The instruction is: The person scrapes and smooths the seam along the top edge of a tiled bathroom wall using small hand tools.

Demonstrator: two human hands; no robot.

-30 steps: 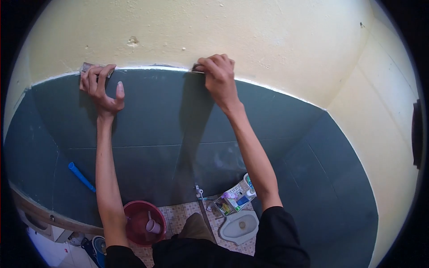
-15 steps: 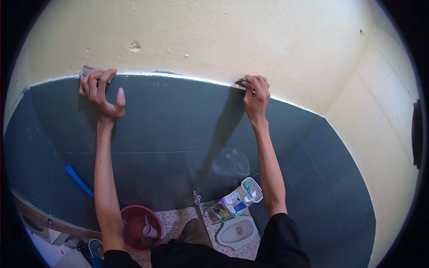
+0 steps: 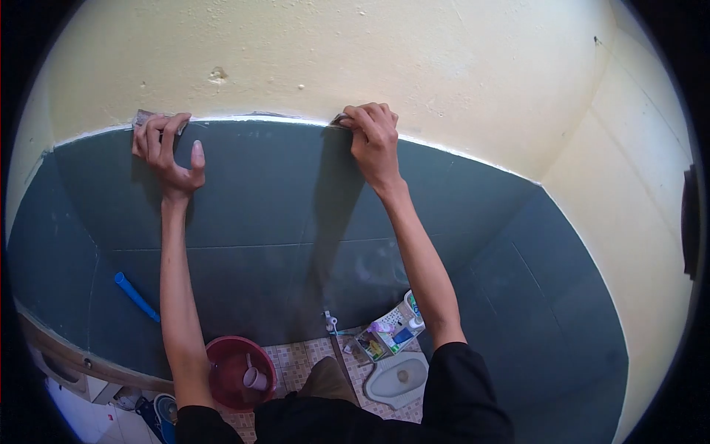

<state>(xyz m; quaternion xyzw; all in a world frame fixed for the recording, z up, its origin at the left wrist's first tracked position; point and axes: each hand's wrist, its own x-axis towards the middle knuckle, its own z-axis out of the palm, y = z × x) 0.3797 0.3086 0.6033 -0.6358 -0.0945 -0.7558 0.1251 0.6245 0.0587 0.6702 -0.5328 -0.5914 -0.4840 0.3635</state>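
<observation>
Down on the tiled floor sits a round red plastic bucket [image 3: 238, 370] with a small cup inside. A white squat toilet [image 3: 396, 377] lies to its right.

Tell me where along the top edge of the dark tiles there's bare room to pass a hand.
Free: the white seam between the left hand and right hand, and the stretch right of the right hand toward the corner. Crowded: the floor below, with red basin, white basket and squat toilet.
</observation>
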